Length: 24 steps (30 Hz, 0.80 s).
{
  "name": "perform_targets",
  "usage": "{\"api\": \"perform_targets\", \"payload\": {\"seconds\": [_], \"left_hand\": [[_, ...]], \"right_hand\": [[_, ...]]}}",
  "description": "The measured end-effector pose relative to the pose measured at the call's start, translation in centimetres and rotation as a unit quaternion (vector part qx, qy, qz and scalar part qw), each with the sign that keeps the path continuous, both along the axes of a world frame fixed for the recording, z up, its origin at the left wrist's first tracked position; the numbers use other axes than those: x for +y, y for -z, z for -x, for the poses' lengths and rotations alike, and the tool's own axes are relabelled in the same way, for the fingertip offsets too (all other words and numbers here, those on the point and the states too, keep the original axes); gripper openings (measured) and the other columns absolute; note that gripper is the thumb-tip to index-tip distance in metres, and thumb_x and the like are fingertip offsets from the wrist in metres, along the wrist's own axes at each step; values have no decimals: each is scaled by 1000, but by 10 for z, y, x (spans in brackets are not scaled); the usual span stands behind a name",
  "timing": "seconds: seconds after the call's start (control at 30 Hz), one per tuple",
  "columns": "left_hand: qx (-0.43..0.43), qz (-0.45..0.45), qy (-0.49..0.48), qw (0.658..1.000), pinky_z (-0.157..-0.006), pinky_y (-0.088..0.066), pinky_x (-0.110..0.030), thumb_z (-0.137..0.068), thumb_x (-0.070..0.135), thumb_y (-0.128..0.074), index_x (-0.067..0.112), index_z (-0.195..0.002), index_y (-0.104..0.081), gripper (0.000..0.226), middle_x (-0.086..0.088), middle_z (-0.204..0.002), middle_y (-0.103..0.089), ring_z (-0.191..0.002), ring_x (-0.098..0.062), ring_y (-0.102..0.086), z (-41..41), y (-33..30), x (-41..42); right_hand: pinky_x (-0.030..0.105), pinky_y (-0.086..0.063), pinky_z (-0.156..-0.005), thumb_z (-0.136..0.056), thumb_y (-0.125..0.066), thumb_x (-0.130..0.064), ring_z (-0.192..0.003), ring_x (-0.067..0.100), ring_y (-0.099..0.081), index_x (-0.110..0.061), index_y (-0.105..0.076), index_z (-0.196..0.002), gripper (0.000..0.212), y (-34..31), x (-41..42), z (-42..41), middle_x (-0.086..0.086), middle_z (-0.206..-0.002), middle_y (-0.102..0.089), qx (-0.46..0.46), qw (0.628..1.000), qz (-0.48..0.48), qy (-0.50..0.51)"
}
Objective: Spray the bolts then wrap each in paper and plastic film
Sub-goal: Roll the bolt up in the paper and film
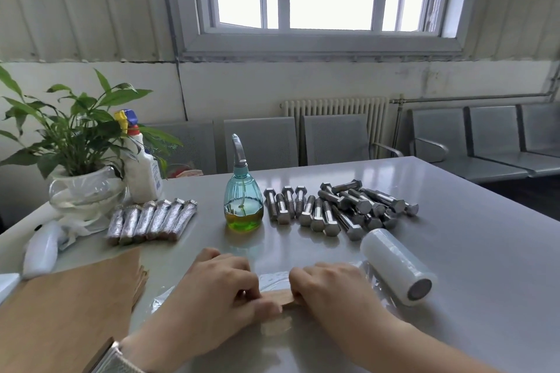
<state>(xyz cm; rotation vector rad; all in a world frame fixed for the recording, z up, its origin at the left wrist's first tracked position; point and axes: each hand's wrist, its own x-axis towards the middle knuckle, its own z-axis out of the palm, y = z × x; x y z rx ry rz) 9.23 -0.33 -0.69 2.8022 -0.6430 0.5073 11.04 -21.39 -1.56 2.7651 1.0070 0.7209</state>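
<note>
**Paper-wrapped bolt gripped at both ends**

Nearest, left hand (225, 291) and right hand (330, 291), fingers curled round paper-wrapped bolt (280, 297) lying on loose plastic film (272, 277). Just right, film roll (398, 266). Left, brown paper stack (75, 306). Beyond: spray bottle (243, 203), bare bolts (339, 209) right, wrapped bolts (151, 221) left.

A pale grey, glossy desk (454, 251) carries everything. Near its middle stands a blue-green spray bottle (243, 206) holding yellow-green liquid. Right of the bottle lies a cluster of bare steel bolts (339, 209). Left of it, a row of film-wrapped bolts (151, 222), and further left a potted plant (81, 188) with a white spray bottle (142, 172) beside it. Nearer than the bottle and to its right lies a roll of plastic film (398, 266); nearer and to its left, a stack of brown paper (69, 312).
</note>
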Motion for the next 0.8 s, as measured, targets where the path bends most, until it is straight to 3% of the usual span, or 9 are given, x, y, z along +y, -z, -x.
{"api": "perform_targets", "payload": {"seconds": [0.1, 0.23, 0.37, 0.57, 0.7, 0.8], "left_hand": [[-17, -17, -39, 999, -83, -26, -25, -83, 75, -8, 24, -72, -59, 72, 11, -75, -54, -79, -3, -52, 0, 0, -8], [-39, -52, -122, 990, -84, -26, -28, -93, 64, -32, 24, -70, -47, 48, 8, -77, -50, -86, -7, -54, -4, 1, -22], [-9, -43, -153, 987, -85, -27, -28, -83, 62, -51, 30, -65, -45, 37, 15, -82, -57, -84, -2, -53, 2, 2, -26], [15, 9, -152, 988, -85, -28, -26, -81, 56, -57, 33, -67, -48, 28, 18, -81, -54, -77, 0, -47, 2, 1, -22], [30, 6, -121, 992, -81, -23, -27, -83, 50, -59, 38, -79, -50, 16, 22, -86, -53, -90, 3, -50, 5, 2, -17], [37, -3, -94, 995, -80, -21, -25, -83, 43, -59, 40, -90, -53, 9, 25, -89, -52, -96, 5, -49, 4, 4, -10]], "right_hand": [[20, -34, -40, -43, -86, -30, -44, 7, -53, -27, -54, -58, 36, 6, -4, 2, -11, -48, -53, -17, 1000, -1, -27], [23, -43, -46, -61, -81, -25, -54, 9, -56, -27, -56, -66, 26, 13, -12, 4, -12, -58, -57, -35, 996, -40, -67], [23, -48, -55, -69, -79, -25, -65, 8, -61, -29, -59, -73, 20, 13, -19, 0, -15, -67, -62, 8, 995, -54, -85], [28, -51, -71, -84, -65, -20, -86, 12, -62, -27, -62, -96, 14, 11, -26, -6, -14, -90, -67, 94, 988, -49, -111], [32, -53, -78, -89, -56, -20, -92, 16, -63, -24, -62, -92, 8, 12, -26, -4, -10, -98, -70, 112, 985, -58, -121], [35, -52, -83, -92, -44, -28, -97, 19, -63, -20, -63, -89, 21, 7, -27, -4, -5, -104, -71, 135, 980, -68, -126]]}}
